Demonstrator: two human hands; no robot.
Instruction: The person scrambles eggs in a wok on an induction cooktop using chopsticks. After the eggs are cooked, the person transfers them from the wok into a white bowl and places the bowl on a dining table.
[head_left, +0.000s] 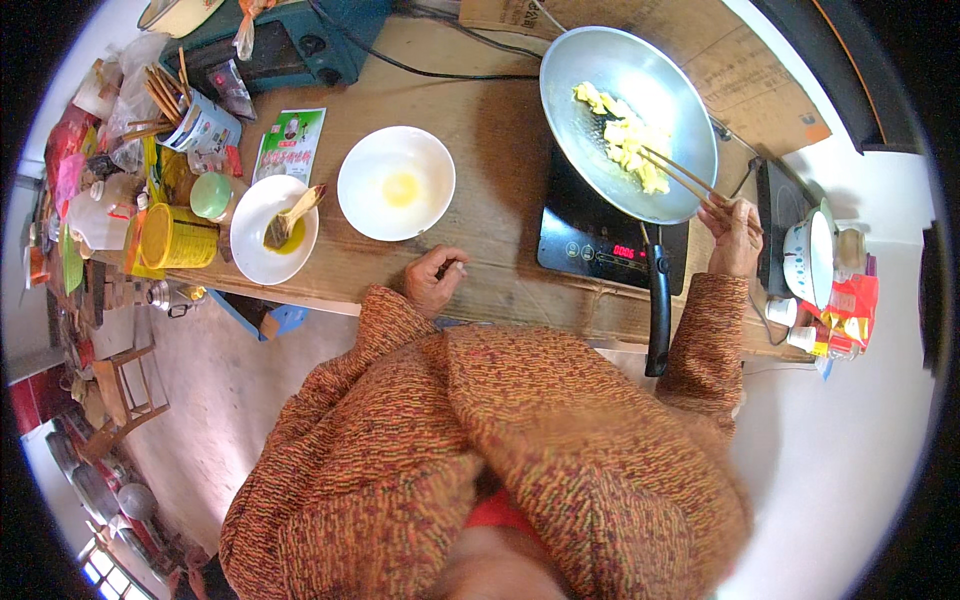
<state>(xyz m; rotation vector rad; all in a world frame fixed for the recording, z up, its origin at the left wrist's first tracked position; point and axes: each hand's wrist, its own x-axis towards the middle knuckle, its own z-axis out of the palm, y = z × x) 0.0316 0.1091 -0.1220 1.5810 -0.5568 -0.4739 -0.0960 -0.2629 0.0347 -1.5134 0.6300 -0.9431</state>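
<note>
Wooden chopsticks [685, 172], one pair, are pinched in the right hand [735, 238], their tips in the yellow scrambled egg [625, 135] lying in one round metal pan [625, 120]. That pan sits on a flat black induction cooker [590, 240], its black handle [658, 310] pointing toward the person. Left hand [435, 280] rests loosely curled on the plank counter [480, 130], gripping nothing. Nearby stand two white bowls: one [395, 182] with an egg smear, one [273, 228] holding oil and a brush. One yellow tin [178, 237] lies beside them.
</note>
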